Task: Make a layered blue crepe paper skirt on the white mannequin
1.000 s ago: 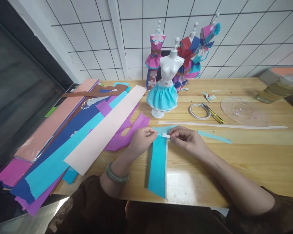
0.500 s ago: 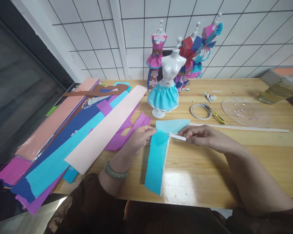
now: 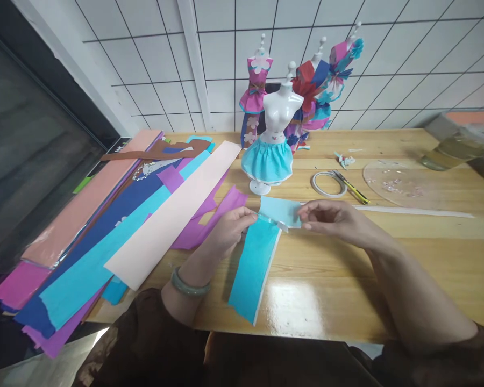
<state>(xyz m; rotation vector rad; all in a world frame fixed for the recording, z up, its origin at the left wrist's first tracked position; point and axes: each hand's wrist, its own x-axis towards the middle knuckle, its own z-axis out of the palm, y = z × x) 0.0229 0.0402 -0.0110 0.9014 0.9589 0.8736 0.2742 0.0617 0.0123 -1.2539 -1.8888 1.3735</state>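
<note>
Between my hands is a strip of turquoise crepe paper (image 3: 253, 274), its pale blue upper part (image 3: 280, 209) turned to the right and its lower part hanging toward me. My left hand (image 3: 229, 232) pinches the strip's upper left edge between thumb and fingers. At the pale part's right edge, the thumb and fingertips of my right hand (image 3: 336, 220) are closed on the paper. A short white strip (image 3: 283, 226) sticks out where the two parts meet. Behind them stands a white mannequin (image 3: 283, 107) wearing a turquoise gathered skirt (image 3: 268, 161).
Coloured paper sheets (image 3: 173, 207) are piled on the left. Dressed mannequins (image 3: 258, 88) stand along the tiled wall. To the right lie a coil of white cord (image 3: 317, 188), a yellow cutter (image 3: 358, 194), a clear round plate (image 3: 371, 185) and a long white strip (image 3: 423, 212).
My right hand has moved from the white strip to the pale part's right edge, which is drawn up squarer. The white strip looks shorter, and the turquoise lower end has swung left.
</note>
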